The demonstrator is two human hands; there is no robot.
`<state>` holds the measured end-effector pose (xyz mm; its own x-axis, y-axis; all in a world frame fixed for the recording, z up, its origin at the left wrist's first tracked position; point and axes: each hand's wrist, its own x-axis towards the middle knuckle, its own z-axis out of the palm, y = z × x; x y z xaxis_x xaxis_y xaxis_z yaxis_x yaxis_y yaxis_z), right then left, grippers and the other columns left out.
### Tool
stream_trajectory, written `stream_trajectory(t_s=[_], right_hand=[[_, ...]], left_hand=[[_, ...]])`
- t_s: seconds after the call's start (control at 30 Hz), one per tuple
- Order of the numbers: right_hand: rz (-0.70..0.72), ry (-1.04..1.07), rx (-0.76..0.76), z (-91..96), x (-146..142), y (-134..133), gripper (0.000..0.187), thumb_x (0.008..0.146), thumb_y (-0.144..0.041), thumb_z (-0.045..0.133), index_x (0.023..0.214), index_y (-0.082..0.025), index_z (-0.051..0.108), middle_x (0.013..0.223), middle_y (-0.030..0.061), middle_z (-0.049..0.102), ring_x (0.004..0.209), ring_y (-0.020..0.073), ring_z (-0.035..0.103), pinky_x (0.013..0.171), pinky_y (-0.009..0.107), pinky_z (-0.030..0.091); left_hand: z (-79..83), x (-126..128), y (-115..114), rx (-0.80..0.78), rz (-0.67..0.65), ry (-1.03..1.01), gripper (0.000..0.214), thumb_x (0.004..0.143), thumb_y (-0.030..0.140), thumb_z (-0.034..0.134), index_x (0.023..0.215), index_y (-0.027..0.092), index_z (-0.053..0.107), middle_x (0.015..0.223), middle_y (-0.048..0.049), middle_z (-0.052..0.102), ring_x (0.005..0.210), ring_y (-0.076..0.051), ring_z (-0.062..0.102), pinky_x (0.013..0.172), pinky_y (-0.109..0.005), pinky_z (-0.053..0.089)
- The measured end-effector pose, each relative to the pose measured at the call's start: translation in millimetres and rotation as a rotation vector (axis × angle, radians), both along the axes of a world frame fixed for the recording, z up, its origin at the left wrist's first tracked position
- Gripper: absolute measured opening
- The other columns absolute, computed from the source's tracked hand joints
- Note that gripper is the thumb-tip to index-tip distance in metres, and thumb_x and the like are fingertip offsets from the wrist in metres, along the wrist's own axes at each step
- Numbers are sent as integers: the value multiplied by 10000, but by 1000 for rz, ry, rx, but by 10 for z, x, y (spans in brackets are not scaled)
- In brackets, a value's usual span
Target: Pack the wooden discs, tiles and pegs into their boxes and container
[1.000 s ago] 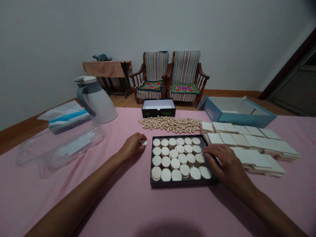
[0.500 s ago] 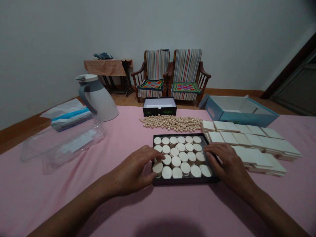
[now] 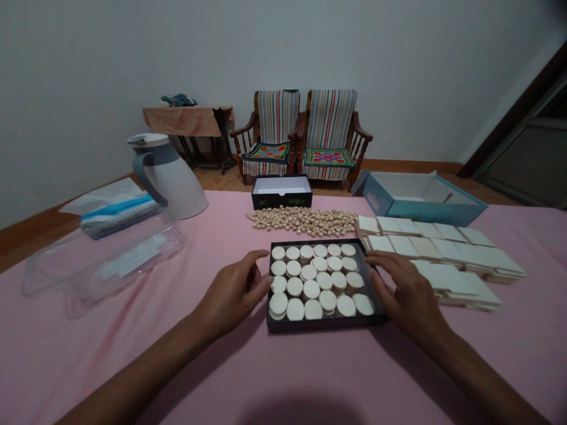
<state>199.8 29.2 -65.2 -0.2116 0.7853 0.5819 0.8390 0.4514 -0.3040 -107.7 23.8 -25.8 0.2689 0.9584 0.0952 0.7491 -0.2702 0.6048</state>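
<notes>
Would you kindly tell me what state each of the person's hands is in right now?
Left hand: open, holding nothing visible, beside the black tray.
Right hand: open, holding nothing visible, at the tray's right rim.

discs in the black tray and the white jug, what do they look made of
The round discs look like pale, unvarnished wood: matte, with a dry, faintly grainy look, though dense card is possible. The jug looks like smooth white plastic with a soft sheen and a grey collar and handle; enamelled metal can't be ruled out.

Left hand [image 3: 233,294], right hand [image 3: 410,292], either side of a black tray [image 3: 325,324], cream discs [image 3: 311,289] filling it (some stacked)
</notes>
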Motion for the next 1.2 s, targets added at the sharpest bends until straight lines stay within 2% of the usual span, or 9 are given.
stream_trajectory(t_s=[0.1, 0.17, 0.3, 0.57, 0.77, 0.9, 1.03, 1.13, 1.2], right_hand=[[-107, 16, -23, -18, -4, -14, 312, 848, -258, 449, 1119, -146, 556, 1088, 137, 635, 991, 262, 599, 819, 412, 481], [-167, -14, -96, -51, 8, -14, 342, 842, -260, 453, 1155, -151, 536, 1008, 126, 667, 850, 252, 644, 698, 382, 501], [-156, -126, -190, -87, 35, 10, 217, 836, -212, 418, 887, -185, 627, 736, 70, 677, 632, 211, 626, 548, 310, 438], [-108, -209, -228, -30, -33, 63, 249, 810, -164, 399, 587, -201, 503, 558, 37, 602, 557, 184, 573, 551, 298, 343], [-156, -205, -330, -11, -175, 136, 264, 843, -196, 385, 620, -196, 528, 566, 44, 628, 552, 186, 607, 528, 290, 335], [-178, -204, -320, 117, -178, 179, 323, 887, -337, 392, 682, -211, 607, 643, 54, 678, 645, 225, 649, 569, 309, 395], [-205, -36, -293, 214, -149, 203, 332, 888, -457, 389, 845, -261, 654, 685, 16, 699, 629, 216, 656, 545, 306, 431], [-215, 43, -261, 181, -146, 203, 338, 874, -485, 393, 850, -267, 650, 687, 2, 698, 595, 203, 652, 533, 303, 448], [-240, 63, -240, 131, -146, 201, 333, 865, -491, 401, 870, -267, 648, 708, -1, 703, 587, 198, 651, 527, 302, 460]], left_hand=[[-142, 42, 16, -119, 9, -49, 577, 854, 394, 464, 1353, 134, 338, 571, 50, 543, 516, -130, 519, 513, -231, 363], [-208, 77, 17, -163, 9, -95, 592, 860, 368, 439, 1380, 122, 298, 529, 68, 507, 486, -125, 500, 495, -224, 347], [-260, 132, 18, -159, -10, -150, 601, 835, 251, 409, 1400, 119, 253, 497, 88, 459, 439, -112, 450, 467, -212, 320], [-160, 61, 148, -85, -48, -63, 582, 780, 153, 369, 1361, 164, 330, 492, 77, 502, 446, -129, 463, 472, -217, 322], [-143, -67, 262, -98, -52, -28, 591, 794, 179, 383, 1379, 151, 304, 509, 71, 524, 448, -126, 482, 472, -213, 325], [-134, -213, 356, -126, -51, -29, 531, 841, 322, 436, 1332, 127, 392, 542, 46, 564, 497, -137, 533, 494, -219, 363], [-76, -422, 731, 57, -1, 38, 443, 848, 438, 459, 1188, 167, 541, 756, -26, 654, 626, -156, 596, 580, -248, 429], [-79, -508, 1225, 181, -31, 154, 382, 839, 416, 489, 1099, 155, 593, 1061, -103, 637, 809, -181, 630, 713, -282, 469], [-111, -492, 1588, 255, 8, 326, 358, 827, 361, 523, 1106, 148, 594, 1115, -116, 619, 931, -205, 615, 785, -289, 463]])
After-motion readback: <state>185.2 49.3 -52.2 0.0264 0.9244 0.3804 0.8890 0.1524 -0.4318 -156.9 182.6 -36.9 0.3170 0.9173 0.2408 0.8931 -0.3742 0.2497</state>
